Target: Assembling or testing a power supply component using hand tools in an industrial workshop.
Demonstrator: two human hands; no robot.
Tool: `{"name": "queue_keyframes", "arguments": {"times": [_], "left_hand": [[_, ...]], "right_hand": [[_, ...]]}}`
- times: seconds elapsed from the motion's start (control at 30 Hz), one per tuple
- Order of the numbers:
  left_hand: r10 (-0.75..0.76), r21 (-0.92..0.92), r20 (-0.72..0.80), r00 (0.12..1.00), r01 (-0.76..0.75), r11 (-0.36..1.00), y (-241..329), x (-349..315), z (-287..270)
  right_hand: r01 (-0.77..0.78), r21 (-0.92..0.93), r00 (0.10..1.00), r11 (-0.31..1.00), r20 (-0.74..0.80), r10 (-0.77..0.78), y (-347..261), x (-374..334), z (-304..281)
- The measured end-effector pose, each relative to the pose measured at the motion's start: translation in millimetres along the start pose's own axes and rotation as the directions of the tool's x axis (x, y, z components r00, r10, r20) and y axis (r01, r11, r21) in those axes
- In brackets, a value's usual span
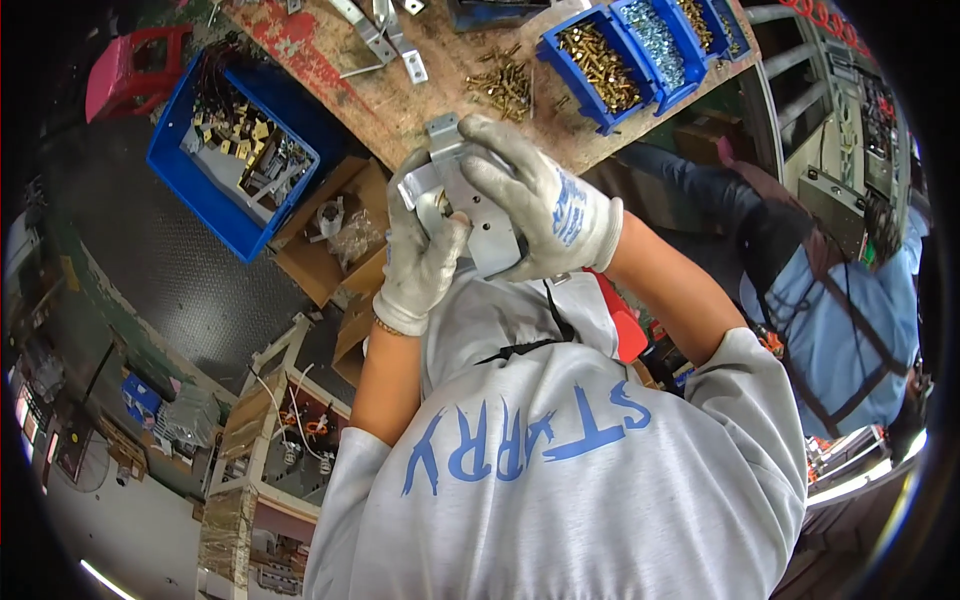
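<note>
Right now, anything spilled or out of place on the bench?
Loose brass-coloured screws lie heaped on the workbench, left of the blue bins rather than inside; possibly deliberate. The workbench's red paint looks patchy.

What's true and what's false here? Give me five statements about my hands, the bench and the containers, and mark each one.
1. The left hand and right hand both hold the metal bracket. True.
2. The right hand is bare. False: both hands wear pale gloves.
3. Loose brass-coloured screws lie on the workbench. True.
4. The small bins on the workbench are red. False: they are blue.
5. The large blue crate is left of the workbench in the picture. True.
</note>
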State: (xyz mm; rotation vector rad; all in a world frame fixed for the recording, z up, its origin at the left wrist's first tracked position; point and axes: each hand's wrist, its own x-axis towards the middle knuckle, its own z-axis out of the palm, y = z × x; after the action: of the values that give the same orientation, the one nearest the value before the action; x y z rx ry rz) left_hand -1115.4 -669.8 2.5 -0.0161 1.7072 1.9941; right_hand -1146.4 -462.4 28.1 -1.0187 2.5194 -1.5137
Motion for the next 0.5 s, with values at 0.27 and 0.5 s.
{"name": "queue_keyframes", "arguments": {"times": [0.27, 0.5], "left_hand": [[0.176, 0.185, -0.129, 0.976, -0.151, 0.971, -3.9, -5.4, 5.6], [0.304, 0.064, -0.339, 0.89, -0.301, 0.951, -15.6, -31.3, -15.4]], "right_hand": [[-0.433, -0.134, 0.826, 0.891, -0.455, 0.333, 23.0, 1.6, -45.7], [-0.493, -0.69, 0.691, 0.53, 0.06, 0.721, 87.0, 71.0, -14.2]]}}
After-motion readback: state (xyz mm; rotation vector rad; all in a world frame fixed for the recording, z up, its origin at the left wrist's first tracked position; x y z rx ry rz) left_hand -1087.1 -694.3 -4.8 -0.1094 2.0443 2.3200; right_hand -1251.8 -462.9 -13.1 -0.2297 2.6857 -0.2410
